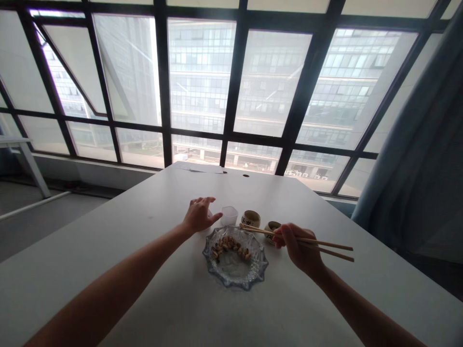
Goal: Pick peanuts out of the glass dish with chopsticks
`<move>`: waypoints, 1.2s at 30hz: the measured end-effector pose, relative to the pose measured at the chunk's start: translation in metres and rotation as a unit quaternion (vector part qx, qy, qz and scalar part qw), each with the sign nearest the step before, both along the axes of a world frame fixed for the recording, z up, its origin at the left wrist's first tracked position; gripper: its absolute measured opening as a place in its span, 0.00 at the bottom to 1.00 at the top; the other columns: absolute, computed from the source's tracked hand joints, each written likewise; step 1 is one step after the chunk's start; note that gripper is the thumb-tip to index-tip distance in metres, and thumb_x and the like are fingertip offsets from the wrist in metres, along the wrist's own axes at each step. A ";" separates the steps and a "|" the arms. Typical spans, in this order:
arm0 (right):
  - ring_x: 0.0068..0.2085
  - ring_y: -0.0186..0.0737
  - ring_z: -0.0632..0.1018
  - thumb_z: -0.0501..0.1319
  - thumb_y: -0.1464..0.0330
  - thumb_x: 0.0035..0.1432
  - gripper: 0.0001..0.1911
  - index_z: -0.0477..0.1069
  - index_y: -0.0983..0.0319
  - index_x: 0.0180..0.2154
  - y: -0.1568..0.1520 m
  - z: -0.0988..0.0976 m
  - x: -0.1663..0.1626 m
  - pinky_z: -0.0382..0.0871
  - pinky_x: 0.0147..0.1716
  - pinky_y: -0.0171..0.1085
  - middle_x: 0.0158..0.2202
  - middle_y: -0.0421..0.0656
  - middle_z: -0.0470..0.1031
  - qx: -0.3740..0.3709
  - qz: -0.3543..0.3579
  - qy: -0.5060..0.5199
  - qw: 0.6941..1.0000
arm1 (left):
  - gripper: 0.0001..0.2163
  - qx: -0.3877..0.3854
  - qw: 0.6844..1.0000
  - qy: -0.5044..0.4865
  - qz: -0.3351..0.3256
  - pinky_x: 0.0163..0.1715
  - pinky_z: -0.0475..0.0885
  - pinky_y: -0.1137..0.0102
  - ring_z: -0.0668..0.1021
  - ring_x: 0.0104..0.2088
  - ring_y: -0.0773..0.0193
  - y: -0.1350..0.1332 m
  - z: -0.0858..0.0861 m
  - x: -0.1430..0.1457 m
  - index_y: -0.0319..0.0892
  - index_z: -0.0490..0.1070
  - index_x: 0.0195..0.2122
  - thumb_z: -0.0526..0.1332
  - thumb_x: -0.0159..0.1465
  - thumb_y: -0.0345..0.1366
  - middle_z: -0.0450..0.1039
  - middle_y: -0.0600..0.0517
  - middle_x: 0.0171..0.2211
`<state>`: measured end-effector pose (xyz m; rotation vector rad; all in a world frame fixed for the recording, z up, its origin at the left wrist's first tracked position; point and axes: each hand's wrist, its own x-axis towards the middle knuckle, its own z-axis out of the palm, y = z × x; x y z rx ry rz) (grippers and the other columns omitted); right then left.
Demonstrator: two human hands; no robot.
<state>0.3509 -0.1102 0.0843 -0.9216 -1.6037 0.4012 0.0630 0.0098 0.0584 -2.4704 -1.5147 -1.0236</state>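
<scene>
My right hand [298, 248] grips a pair of wooden chopsticks [260, 230], their tips together above the far rim of a glass bowl [235, 277]. Whether the tips pinch anything is too small to tell. Inside the bowl, several brown nut-like pieces [231, 245] lie along its far side. My left hand [199, 215] is open, thumb and fingers apart, just left of a clear plastic cup [229, 215]. Something pale and partly hidden shows behind that hand. One small ceramic cup [252, 218] with dark writing stands behind the chopsticks; another ceramic cup [271, 226] is partly covered by my right hand.
The white table [152, 212] stretches toward large dark-framed windows [202, 77]. Flat papers [198, 168] lie at its far edge, near a dark round hole [246, 176]. A grey-blue curtain [408, 144] hangs at right. Another white table [29, 159] stands at far left.
</scene>
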 end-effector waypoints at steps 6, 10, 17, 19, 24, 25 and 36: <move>0.16 0.36 0.75 0.59 0.50 0.63 0.24 0.74 0.62 0.25 0.003 0.012 0.010 0.71 0.15 0.33 0.17 0.42 0.76 0.018 -0.039 0.054 0.998 | 0.31 -0.128 0.985 0.109 -0.033 0.62 0.54 0.47 0.70 0.59 0.45 0.013 0.028 0.060 0.42 0.64 0.59 0.61 0.59 0.55 0.71 0.41 0.58; 0.15 0.35 0.74 0.60 0.48 0.61 0.25 0.73 0.63 0.26 0.013 0.016 0.025 0.70 0.14 0.33 0.16 0.42 0.75 0.017 -0.075 0.111 0.991 | 0.37 -0.165 0.972 0.152 -0.071 0.64 0.48 0.46 0.66 0.63 0.44 0.022 0.029 0.085 0.44 0.60 0.63 0.62 0.57 0.58 0.68 0.40 0.61; 0.14 0.35 0.74 0.61 0.45 0.58 0.28 0.73 0.64 0.25 0.023 0.019 0.046 0.69 0.14 0.33 0.16 0.42 0.74 0.013 -0.108 0.152 0.982 | 0.34 -0.191 0.942 0.245 -0.127 0.64 0.44 0.43 0.63 0.64 0.42 0.034 0.024 0.119 0.40 0.67 0.57 0.61 0.57 0.59 0.68 0.36 0.60; 0.15 0.35 0.74 0.61 0.46 0.59 0.27 0.73 0.64 0.26 0.025 0.016 0.048 0.69 0.14 0.32 0.16 0.42 0.75 0.010 -0.107 0.151 0.983 | 0.32 -0.193 0.941 0.249 -0.123 0.65 0.44 0.44 0.65 0.62 0.42 0.034 0.024 0.123 0.38 0.70 0.53 0.62 0.55 0.58 0.71 0.36 0.56; 0.15 0.34 0.74 0.60 0.47 0.61 0.27 0.73 0.64 0.26 0.027 0.011 0.049 0.68 0.14 0.32 0.17 0.42 0.75 0.005 -0.102 0.137 0.985 | 0.35 -0.185 0.947 0.220 -0.142 0.65 0.43 0.44 0.67 0.60 0.45 0.027 0.027 0.122 0.42 0.65 0.55 0.67 0.50 0.55 0.72 0.41 0.54; 0.15 0.34 0.74 0.60 0.47 0.61 0.27 0.73 0.64 0.25 0.026 0.011 0.049 0.68 0.14 0.32 0.16 0.42 0.75 0.003 -0.103 0.134 0.986 | 0.35 -0.180 0.948 0.219 -0.144 0.65 0.42 0.44 0.68 0.60 0.46 0.026 0.028 0.122 0.42 0.64 0.55 0.68 0.50 0.54 0.72 0.42 0.54; 0.20 0.38 0.78 0.60 0.44 0.58 0.27 0.74 0.61 0.28 0.035 -0.003 0.050 0.72 0.19 0.35 0.21 0.44 0.78 -0.064 -0.080 0.041 0.994 | 0.34 -0.158 0.950 0.228 -0.139 0.66 0.38 0.44 0.68 0.59 0.47 0.023 0.026 0.126 0.43 0.64 0.54 0.67 0.49 0.54 0.72 0.42 0.54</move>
